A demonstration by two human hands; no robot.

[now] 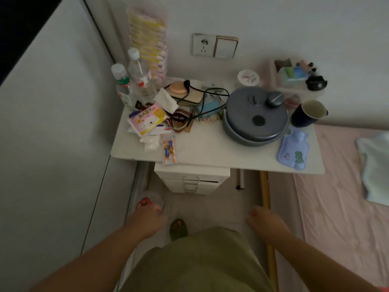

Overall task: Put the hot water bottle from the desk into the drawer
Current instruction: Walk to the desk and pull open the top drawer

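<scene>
A: Hands first. Left hand (147,218) and right hand (266,223) hang low before the desk (210,148), both empty, fingers loosely curled.

B: Drawer?

A: Drawer unit (191,181) sits under the desktop, mostly hidden, fronts dim.

B: Bottle?

A: Hot water bottle (293,149) lies flat at the desk's right front corner, beside the grey pot (255,116).

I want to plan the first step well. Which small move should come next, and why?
Probably reach the right hand up to the blue hot water bottle at the desk's front right corner. Both hands hang empty below the desk, the bottle lies untouched beside the grey pot, and the right hand is nearer it.
</scene>
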